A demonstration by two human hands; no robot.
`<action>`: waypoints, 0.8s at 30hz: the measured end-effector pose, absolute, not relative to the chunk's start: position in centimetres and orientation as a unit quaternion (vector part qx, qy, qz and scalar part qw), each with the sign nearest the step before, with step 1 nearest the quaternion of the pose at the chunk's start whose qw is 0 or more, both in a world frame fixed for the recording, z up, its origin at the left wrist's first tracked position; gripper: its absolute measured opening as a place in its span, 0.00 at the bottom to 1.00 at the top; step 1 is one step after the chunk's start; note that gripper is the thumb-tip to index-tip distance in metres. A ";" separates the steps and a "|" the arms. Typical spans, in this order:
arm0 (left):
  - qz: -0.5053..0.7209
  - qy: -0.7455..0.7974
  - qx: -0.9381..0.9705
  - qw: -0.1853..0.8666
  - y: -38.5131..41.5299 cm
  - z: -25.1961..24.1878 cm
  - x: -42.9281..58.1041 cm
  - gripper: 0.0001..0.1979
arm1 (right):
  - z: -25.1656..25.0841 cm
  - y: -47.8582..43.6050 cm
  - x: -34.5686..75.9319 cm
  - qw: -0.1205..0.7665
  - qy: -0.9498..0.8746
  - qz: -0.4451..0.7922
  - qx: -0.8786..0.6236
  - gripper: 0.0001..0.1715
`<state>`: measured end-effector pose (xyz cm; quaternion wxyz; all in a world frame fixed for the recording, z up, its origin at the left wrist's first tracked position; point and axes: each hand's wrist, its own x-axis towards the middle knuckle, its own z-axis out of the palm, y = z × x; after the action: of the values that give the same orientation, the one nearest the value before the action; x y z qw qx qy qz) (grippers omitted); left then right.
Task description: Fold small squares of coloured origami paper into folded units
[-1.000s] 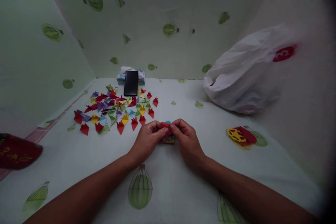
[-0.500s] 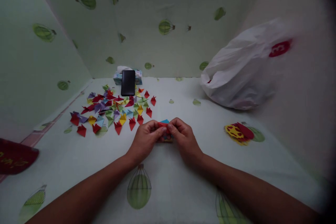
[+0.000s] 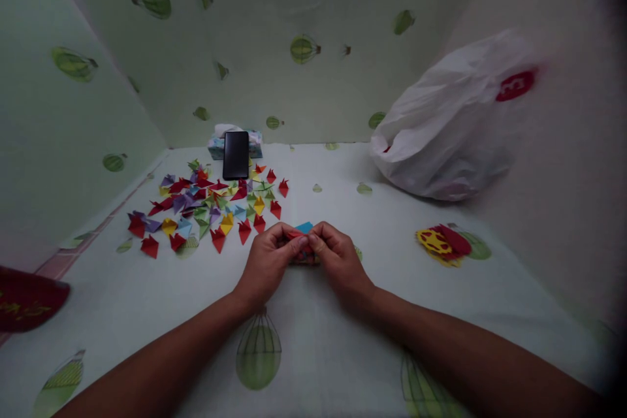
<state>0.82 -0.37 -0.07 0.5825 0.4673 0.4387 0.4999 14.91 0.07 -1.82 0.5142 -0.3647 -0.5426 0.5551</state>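
So the left hand and right hand are nearly touching, thumbs and fingers of both pinched on a bit of red paper above the middle of the bench. Some blue paper pokes out right behind it, can't tell if that's held too. Off to the left there's a messy spread of folded colored papers, with a phone leaning on a tissue box behind them. Over right: yellow and red cutouts, plus a white bag farther back.
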 end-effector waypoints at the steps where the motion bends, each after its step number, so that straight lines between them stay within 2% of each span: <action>1: 0.500 0.440 0.470 0.579 -0.4 -0.1 0.8 0.12 | -1.8 0.0 14.9 0.511 -0.546 0.557 -0.361 0.16; 11: 0.493 0.447 0.484 0.568 -0.5 0.3 0.4 0.10 | -1.0 -0.3 14.8 0.503 -0.555 0.561 -0.352 0.14; 24: 0.468 0.440 0.504 0.577 0.2 0.0 0.0 0.18 | -1.5 0.5 15.3 0.488 -0.579 0.510 -0.406 0.16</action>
<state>-0.01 0.25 -0.03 0.5775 0.5039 0.4404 0.4676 15.35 0.49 -1.53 0.4885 -0.4063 -0.5795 0.5105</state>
